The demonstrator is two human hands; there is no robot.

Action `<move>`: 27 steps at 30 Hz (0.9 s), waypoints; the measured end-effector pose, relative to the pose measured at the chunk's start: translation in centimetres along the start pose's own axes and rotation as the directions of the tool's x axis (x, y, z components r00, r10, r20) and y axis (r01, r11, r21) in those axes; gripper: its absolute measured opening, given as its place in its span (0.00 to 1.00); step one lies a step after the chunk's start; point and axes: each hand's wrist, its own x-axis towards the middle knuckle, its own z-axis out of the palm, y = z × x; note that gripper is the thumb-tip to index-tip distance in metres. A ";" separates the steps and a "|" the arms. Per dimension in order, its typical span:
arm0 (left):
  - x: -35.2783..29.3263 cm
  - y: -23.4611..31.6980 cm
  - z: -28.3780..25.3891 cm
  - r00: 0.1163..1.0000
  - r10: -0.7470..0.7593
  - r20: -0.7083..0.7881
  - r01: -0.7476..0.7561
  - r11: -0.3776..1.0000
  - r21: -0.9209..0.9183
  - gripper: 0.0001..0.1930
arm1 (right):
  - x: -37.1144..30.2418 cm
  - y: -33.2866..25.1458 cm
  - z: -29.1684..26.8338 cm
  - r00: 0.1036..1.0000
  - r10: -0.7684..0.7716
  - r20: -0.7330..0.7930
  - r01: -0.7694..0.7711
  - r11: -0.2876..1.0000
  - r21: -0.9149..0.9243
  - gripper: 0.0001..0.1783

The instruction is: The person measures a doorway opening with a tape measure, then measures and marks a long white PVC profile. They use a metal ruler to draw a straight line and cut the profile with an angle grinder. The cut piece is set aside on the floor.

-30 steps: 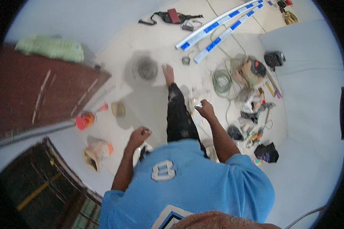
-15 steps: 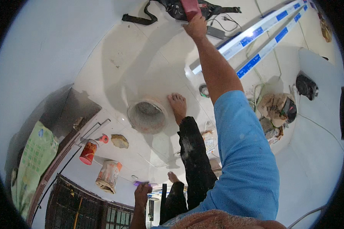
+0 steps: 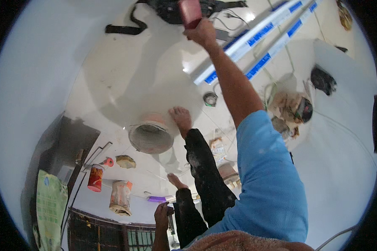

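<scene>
My right hand (image 3: 203,33) reaches far forward, its fingers closed around a flat dark red, wallet-like case (image 3: 190,12). Just beyond and partly behind the case lies a black waist bag (image 3: 165,10) with its strap spread on the tiles. My left hand (image 3: 161,214) hangs low near my body with curled fingers. Whatever it may hold is too small and dark to name. A purple flat piece (image 3: 157,199) shows just past that hand, apart from it.
A mortar-stained bucket (image 3: 151,138) stands beside my foot. Long metal bars with blue labels (image 3: 259,35) lie at the far right, a tape roll (image 3: 210,99) near their end. A torn sack (image 3: 287,106) is at right. A red can (image 3: 96,178) and paper bag (image 3: 120,197) stand left.
The view has shifted, so the bag, bars and bucket appear farther left. My right hand still grips the red case. My left hand has come away from the purple piece, and my rear foot has stepped forward.
</scene>
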 end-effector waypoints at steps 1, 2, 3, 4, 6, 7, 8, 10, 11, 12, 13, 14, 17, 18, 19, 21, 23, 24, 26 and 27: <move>0.0 -0.8 -0.7 0.999 0.032 0.010 -0.032 0.999 0.026 0.16 | -2.4 0.9 -1.2 1.000 0.006 -0.003 -0.006 1.000 0.008 0.39; 0.9 -0.9 -1.9 0.996 0.082 0.025 -0.083 0.995 0.061 0.16 | -4.4 5.0 0.1 0.958 -0.184 -0.221 0.160 0.980 -0.122 0.36; 0.6 0.0 -1.0 0.996 0.085 0.035 -0.086 0.996 0.032 0.16 | -6.9 5.0 -1.4 0.994 0.037 -0.102 -0.041 0.998 -0.038 0.38; -0.6 1.7 0.6 0.995 0.087 0.042 -0.087 0.996 0.000 0.16 | -8.5 5.4 -3.2 0.996 0.078 0.035 -0.075 0.995 -0.064 0.42; -1.3 3.1 0.4 0.995 0.085 0.057 -0.085 0.996 0.007 0.16 | -11.6 10.7 -1.8 0.962 0.194 -0.191 -0.213 0.973 -0.088 0.38; -0.9 3.2 -0.3 0.995 0.086 0.058 -0.087 0.996 0.031 0.17 | -12.5 13.3 -1.1 0.934 0.245 -0.261 -0.277 0.957 -0.091 0.34; -0.7 3.0 -0.9 0.995 0.082 0.050 -0.085 0.995 0.048 0.17 | -13.2 14.5 -1.1 0.902 0.291 -0.318 -0.334 0.938 -0.090 0.31; 0.0 2.4 -2.2 0.997 0.056 0.043 -0.059 0.996 0.069 0.17 | -12.6 16.7 -1.8 0.868 0.471 -0.159 -0.445 0.878 0.177 0.28; 0.1 2.3 -2.8 0.998 0.053 0.041 -0.056 0.996 0.075 0.17 | -12.4 17.5 -1.8 0.838 0.543 -0.059 -0.504 0.811 0.296 0.27; 0.1 2.2 -3.3 0.998 0.049 0.038 -0.052 0.995 0.079 0.18 | -12.2 17.7 -0.8 0.796 0.604 -0.032 -0.513 0.703 0.493 0.27; 0.5 2.5 -3.5 1.000 0.029 -0.007 -0.028 0.985 0.171 0.18 | -11.6 17.9 0.3 0.752 0.659 0.003 -0.493 0.560 0.666 0.28; 0.9 2.3 -3.8 1.000 0.005 -0.008 -0.004 0.986 0.165 0.18 | -10.4 18.5 0.8 0.712 0.700 0.046 -0.440 0.393 0.808 0.28; 1.0 2.3 -4.9 0.999 -0.032 -0.020 0.035 0.987 0.157 0.18 | -9.8 21.8 3.7 0.641 0.766 -0.039 -0.453 0.419 0.787 0.24; 0.7 2.3 -4.8 0.999 -0.025 -0.023 0.028 0.988 0.153 0.18 | -10.4 21.7 4.1 0.622 0.780 -0.069 -0.450 0.427 0.784 0.23; 0.3 2.0 -4.3 0.999 -0.019 -0.036 0.023 0.990 0.137 0.18 | -11.4 20.2 3.3 0.611 0.789 -0.065 -0.546 0.479 0.687 0.26; 0.7 2.0 -5.5 0.999 -0.015 -0.036 0.019 0.994 0.106 0.18 | -11.6 22.5 3.3 0.627 0.777 -0.062 -0.641 0.559 0.526 0.33; 1.5 2.3 -6.4 0.999 -0.020 -0.040 0.024 0.994 0.105 0.18 | -10.7 26.1 5.2 0.694 0.718 -0.052 -0.635 0.645 0.425 0.37; 1.6 2.1 -6.1 0.998 -0.034 -0.054 0.040 0.993 0.109 0.18 | -10.6 25.7 5.2 0.734 0.678 -0.044 -0.615 0.690 0.381 0.37; 1.6 1.3 -5.4 0.995 -0.069 -0.072 0.077 0.990 0.115 0.17 | -11.3 24.5 4.0 0.804 0.593 -0.028 -0.562 0.776 0.286 0.35; 1.7 0.9 -5.2 0.995 -0.069 -0.076 0.079 0.989 0.125 0.17 | -11.8 23.5 3.0 0.836 0.549 -0.021 -0.529 0.814 0.239 0.35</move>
